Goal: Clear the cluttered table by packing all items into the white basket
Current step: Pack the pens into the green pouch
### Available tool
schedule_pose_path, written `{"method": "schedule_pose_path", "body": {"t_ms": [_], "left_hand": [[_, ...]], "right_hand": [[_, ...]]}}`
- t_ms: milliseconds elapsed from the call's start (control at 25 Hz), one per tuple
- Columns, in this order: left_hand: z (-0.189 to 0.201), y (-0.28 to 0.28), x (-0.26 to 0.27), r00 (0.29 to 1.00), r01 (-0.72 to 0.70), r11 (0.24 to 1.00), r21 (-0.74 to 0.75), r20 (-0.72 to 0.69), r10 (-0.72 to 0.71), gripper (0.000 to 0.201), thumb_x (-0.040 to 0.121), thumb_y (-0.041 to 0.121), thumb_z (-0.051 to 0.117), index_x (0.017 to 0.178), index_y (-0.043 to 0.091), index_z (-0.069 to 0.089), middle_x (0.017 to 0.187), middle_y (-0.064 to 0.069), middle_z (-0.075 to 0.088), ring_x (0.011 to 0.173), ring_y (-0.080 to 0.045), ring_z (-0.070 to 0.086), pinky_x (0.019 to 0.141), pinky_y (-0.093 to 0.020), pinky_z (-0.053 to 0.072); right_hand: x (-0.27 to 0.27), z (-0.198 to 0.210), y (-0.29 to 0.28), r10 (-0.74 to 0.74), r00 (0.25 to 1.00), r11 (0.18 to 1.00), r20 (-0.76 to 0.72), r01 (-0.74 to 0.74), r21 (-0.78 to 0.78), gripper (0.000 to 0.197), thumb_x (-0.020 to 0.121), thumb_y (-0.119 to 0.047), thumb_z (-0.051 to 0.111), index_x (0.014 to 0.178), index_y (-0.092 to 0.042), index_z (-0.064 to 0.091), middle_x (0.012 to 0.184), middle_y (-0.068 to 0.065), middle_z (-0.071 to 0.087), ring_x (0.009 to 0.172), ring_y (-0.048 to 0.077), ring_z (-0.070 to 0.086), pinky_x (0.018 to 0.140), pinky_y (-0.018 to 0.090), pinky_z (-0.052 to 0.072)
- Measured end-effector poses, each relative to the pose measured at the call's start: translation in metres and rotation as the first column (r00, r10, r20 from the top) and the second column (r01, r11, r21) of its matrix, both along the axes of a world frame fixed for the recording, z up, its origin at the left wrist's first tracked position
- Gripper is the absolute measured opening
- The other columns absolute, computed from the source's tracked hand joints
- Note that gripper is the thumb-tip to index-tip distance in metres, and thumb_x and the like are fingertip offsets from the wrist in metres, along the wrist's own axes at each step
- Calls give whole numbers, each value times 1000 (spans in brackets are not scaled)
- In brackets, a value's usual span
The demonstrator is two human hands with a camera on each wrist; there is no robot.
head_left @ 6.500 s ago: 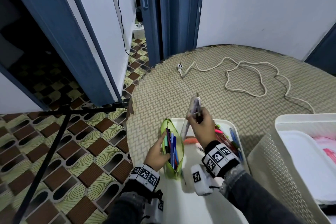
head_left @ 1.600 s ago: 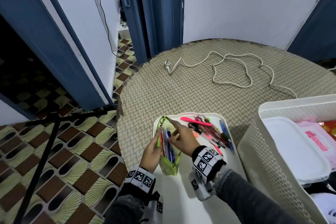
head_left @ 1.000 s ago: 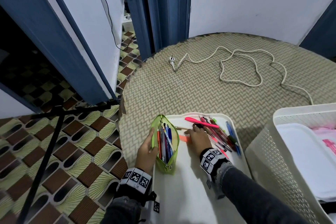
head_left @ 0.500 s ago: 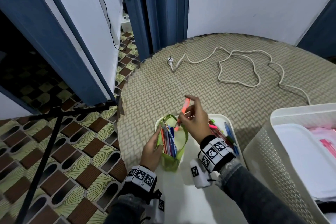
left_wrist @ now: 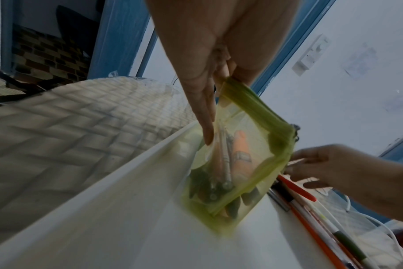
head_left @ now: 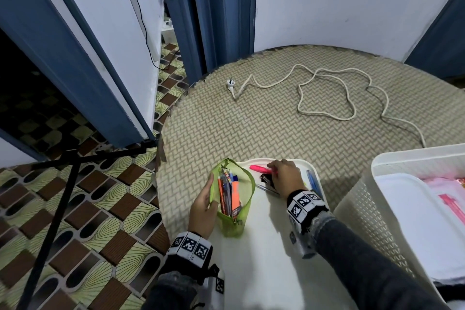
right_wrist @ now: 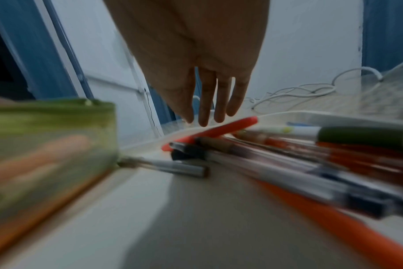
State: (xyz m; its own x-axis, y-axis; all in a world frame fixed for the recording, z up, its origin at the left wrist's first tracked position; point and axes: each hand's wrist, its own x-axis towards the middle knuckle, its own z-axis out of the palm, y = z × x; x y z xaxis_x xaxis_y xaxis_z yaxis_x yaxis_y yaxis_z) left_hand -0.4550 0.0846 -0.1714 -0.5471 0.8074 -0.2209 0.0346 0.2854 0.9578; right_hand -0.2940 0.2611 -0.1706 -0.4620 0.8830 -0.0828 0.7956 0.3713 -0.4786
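A green mesh pencil pouch [head_left: 232, 199] stands unzipped on the white tray [head_left: 292, 160], holding several pens and an orange highlighter [head_left: 235, 199]. My left hand [head_left: 205, 200] pinches the pouch's left rim [left_wrist: 236, 91] and keeps its mouth wide. My right hand [head_left: 279, 171] is empty with straight fingers [right_wrist: 209, 111]. It hovers over a pile of loose pens [right_wrist: 311, 160], with the fingertips at a pink highlighter [head_left: 259, 168] near the tray's far rim. The white basket [head_left: 372, 211] stands to the right, with a white lid and pink packets inside.
A white power cord [head_left: 324, 90] with its plug lies looped on the woven mat beyond the tray. A black tripod leg [head_left: 50, 229] crosses the patterned tiles on the left. Blue door frames [head_left: 214, 20] and white walls stand behind.
Half a second ago my right hand held the orange highlighter above the pouch. Now the highlighter lies inside the pouch, and the right hand has gone back, empty, to the pen pile.
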Motion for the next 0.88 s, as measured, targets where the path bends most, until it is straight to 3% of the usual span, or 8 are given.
{"method": "schedule_pose_path", "body": {"t_ms": [80,240,360,440,520,640,760,880], "left_hand": [[-6,-1,-4,1000,-14,1000,-5,-4,14,71,82,-1,45,144,31,35,140,4,51,112,-12,57,100,-34,44],[-13,-4,-9,999,-52,998,-20,11,52,72,87,-13,41,143,33,35,122,5,63,87,-16,53,78,-37,45],[-14,-6,-11,998,-70,997,-23,3,70,69,88,-14,42,144,26,36,126,2,60,93,-13,57,89,-36,46],[-13,-7,-11,997,-76,997,-29,-3,76,69,87,-15,41,145,22,35,138,-2,52,117,-15,55,104,-40,43],[-13,-9,-10,997,-73,997,-28,6,73,70,86,-16,41,145,22,35,142,-4,48,129,-19,48,109,-45,39],[-12,-10,-11,997,-66,997,-31,48,67,71,88,-15,44,146,26,33,140,-1,50,126,-16,50,107,-45,40],[-9,-13,-8,994,-31,999,-43,103,36,77,88,-16,46,147,31,30,133,2,55,115,-16,60,98,-45,48],[-7,-15,-6,992,9,999,-49,127,-3,82,86,-19,45,148,31,26,132,0,57,110,-18,63,96,-48,50]], "right_hand": [[6,-8,8,33,990,999,140,-28,-41,34,90,-12,51,124,-12,60,118,13,58,113,33,51,93,38,41],[2,-15,8,32,994,999,107,-28,-38,35,90,-11,54,124,-3,56,119,19,47,107,37,52,96,38,42],[-8,-9,-4,73,997,996,-26,-74,-52,33,90,-6,52,123,-1,54,120,18,42,101,35,54,97,35,39],[-15,-10,-12,157,986,984,-53,-161,-80,34,88,-5,52,123,-2,55,120,16,46,106,32,52,96,29,35],[-22,-16,-20,201,979,974,-30,-203,-102,34,88,-5,52,122,-4,56,119,15,52,111,29,52,97,30,36],[-29,-23,-26,186,979,979,78,-178,-96,27,91,-3,47,115,-3,59,113,15,59,110,28,55,94,30,38],[-21,-19,-29,56,995,989,77,-44,-141,15,86,-10,56,98,-4,64,102,15,64,95,27,61,74,26,41],[-11,3,-31,-297,921,923,-254,208,-325,12,82,-13,69,89,-3,67,82,12,66,76,24,60,66,23,42]]}}
